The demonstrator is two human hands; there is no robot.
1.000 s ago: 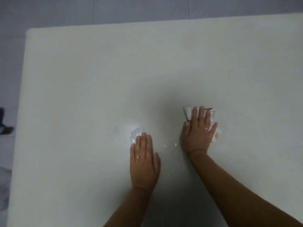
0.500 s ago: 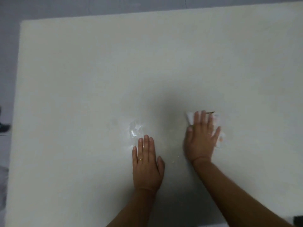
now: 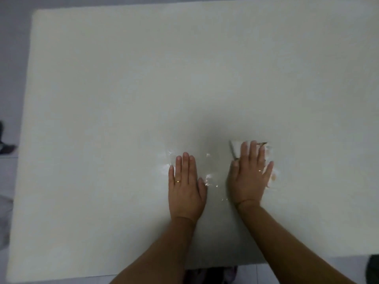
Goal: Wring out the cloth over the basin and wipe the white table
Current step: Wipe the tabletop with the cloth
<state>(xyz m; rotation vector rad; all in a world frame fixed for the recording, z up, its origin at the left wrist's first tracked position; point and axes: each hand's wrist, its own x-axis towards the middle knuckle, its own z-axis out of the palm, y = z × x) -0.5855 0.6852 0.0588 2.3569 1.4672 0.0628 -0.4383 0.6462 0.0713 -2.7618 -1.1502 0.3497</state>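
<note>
The white table [image 3: 123,99] is seen from above and fills most of the view. The right hand [image 3: 251,175] is laid palm down, fingers spread and released rather than clenched, on top of the cloth [image 3: 235,149], which is pressed flat against the tabletop in the near-right part of the surface. Only the white edges of the cloth are seen, past the fingertips on the far side and beside the little finger on the right. The left hand [image 3: 185,189] is laid flat and open on the bare tabletop just to the left of the right hand, with nothing grasped; a ring [image 3: 177,182] is worn on one finger. Glints of wetness [image 3: 208,178] are seen on the surface between the two hands and beyond the left fingertips. The basin is not seen in this view.
</note>
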